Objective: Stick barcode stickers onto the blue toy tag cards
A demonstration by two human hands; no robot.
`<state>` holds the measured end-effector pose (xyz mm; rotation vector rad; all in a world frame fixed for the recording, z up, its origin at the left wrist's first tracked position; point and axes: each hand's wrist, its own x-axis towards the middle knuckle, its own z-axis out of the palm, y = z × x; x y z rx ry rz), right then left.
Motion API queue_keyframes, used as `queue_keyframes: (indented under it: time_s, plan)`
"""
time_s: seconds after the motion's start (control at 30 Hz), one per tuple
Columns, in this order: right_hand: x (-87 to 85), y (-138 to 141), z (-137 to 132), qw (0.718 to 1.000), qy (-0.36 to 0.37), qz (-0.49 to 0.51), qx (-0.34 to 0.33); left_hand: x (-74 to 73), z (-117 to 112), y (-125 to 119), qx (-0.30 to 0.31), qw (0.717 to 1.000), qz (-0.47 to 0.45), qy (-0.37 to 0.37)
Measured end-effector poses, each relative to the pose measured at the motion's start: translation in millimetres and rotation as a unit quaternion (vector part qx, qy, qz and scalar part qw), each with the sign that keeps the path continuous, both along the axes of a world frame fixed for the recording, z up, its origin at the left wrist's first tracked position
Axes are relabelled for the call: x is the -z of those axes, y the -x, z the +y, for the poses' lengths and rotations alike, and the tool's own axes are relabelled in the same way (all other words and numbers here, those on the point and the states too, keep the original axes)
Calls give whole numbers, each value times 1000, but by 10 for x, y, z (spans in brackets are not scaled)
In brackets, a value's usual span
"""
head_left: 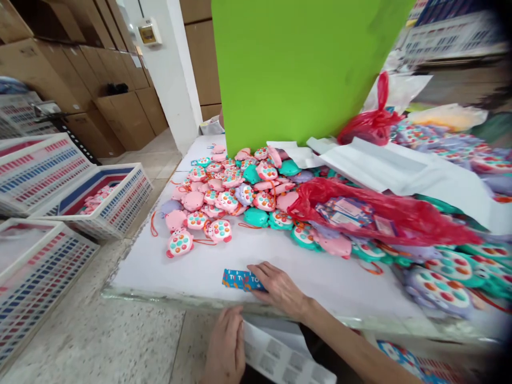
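Observation:
My right hand (280, 288) rests at the table's front edge, its fingers closed over the right end of several overlapping blue printed cards (234, 279) that lie fanned on the white tabletop. Below the edge, my left hand (227, 344) pinches the left end of a white sheet of labels (276, 358) with greyish printed squares. Behind the cards spreads a heap of animal-shaped pop toys in pink (180, 243), green (256, 217) and purple (245, 194), some with orange cord loops.
A torn red plastic bag (416, 216) with more printed cards lies on the toys at right, beside white sheets (400, 165). A green panel (308, 69) stands at the back. Plastic baskets (120, 208) sit on the floor at left, with cardboard boxes (120, 117) stacked behind.

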<state>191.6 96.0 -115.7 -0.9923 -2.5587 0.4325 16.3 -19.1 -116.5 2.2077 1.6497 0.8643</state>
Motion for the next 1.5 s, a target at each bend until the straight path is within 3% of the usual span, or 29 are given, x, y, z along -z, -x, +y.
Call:
queue_keyframes:
  time_s: [0.17,0.4,0.67,0.9,1.3,1.5]
  plan:
    - [41,-137,-52,1000,5,21,13,-158,176,-90,36,997,70,13]
    - [105,-376,-108,998,12,41,45,-70,352,-166,113,984,141,-1]
    - [144,-572,-202,997,17,39,58,-115,497,-380,198,957,206,46]
    - [159,-719,-255,996,25,37,78,-13,523,-399,211,951,221,44]
    - [220,-1034,-327,990,33,37,130,12,409,-86,181,950,250,39]
    - [253,-1060,-385,990,4,8,138,-102,403,-317,215,952,217,18]
